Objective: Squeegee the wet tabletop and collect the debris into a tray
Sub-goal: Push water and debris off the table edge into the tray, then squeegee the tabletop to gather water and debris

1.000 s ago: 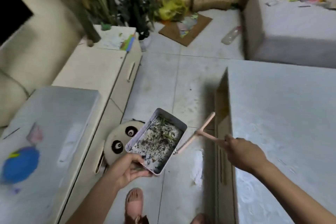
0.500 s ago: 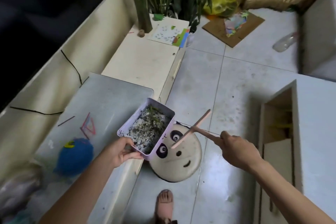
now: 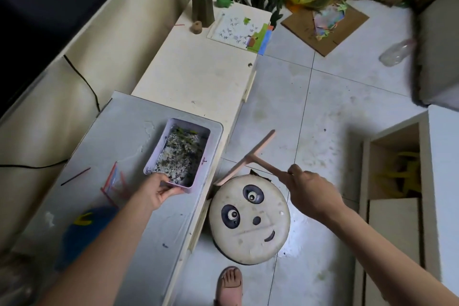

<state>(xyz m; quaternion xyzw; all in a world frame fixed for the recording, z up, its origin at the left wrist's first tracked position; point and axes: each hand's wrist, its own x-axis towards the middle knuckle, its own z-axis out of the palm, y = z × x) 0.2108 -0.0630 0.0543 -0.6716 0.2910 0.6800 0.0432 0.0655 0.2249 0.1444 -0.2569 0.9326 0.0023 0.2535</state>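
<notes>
On the grey tabletop (image 3: pixel 119 146), close to its right edge, is the lilac tray (image 3: pixel 157 149) full of wet debris (image 3: pixel 181 154); whether its base touches yet is hard to judge. Left hand (image 3: pixel 155 190) grips the tray's near short end, forearm stretched forward. Best to set it flat and level, back from the edge, so nothing spills. Right hand (image 3: pixel 313 191) is clenched round the pink squeegee (image 3: pixel 248 158) handle, blade tilted in the air over the panda stool (image 3: pixel 248 221), apart from the tray.
</notes>
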